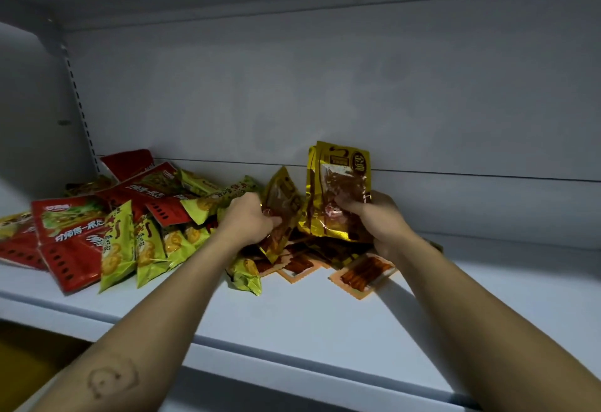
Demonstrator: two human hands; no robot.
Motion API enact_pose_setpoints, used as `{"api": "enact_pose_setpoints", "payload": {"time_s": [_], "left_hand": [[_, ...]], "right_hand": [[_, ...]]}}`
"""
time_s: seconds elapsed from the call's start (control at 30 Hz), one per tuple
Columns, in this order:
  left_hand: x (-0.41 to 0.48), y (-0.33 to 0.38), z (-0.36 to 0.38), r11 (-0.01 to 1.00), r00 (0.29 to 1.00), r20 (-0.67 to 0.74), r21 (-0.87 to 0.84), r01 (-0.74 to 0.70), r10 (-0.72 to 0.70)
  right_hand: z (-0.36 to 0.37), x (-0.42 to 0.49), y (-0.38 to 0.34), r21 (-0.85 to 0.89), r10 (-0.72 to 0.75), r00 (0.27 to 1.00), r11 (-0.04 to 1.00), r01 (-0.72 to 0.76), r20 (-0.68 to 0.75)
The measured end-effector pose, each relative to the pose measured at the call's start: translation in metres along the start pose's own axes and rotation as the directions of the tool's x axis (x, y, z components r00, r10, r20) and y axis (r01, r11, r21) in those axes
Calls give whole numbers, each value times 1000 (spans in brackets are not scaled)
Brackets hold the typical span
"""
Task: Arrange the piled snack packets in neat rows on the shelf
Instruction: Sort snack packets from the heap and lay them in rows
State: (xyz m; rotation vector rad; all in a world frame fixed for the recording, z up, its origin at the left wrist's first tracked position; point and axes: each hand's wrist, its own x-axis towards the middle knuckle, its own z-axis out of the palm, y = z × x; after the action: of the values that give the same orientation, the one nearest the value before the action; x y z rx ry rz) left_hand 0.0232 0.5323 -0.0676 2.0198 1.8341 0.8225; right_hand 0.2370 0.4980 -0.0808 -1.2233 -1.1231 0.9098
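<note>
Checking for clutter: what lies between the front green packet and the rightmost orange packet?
Head view: another orange packet lies flat on the shelf between them.

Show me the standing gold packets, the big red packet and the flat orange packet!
standing gold packets [345, 159]: head view, on the printed top of the front one.
big red packet [70, 250]: head view, on its red lower half.
flat orange packet [361, 276]: head view, on its clear middle window.

I log a loose pile on the white shelf [325, 314]: red packets [70, 242] and green-yellow packets [118, 249] overlapping at left, orange-edged flat packets [361, 276] lying centre, gold packets [341, 190] upright behind, a tilted gold packet [281, 203] beside them
</note>
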Motion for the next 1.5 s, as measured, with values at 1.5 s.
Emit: {"api": "enact_pose_setpoints", "payload": {"time_s": [1.5], "left_hand": [[1, 160, 158, 850, 946, 322, 491, -192, 28]], "right_hand": [[-217, -2, 15, 55, 215, 975, 976, -212, -57]]}}
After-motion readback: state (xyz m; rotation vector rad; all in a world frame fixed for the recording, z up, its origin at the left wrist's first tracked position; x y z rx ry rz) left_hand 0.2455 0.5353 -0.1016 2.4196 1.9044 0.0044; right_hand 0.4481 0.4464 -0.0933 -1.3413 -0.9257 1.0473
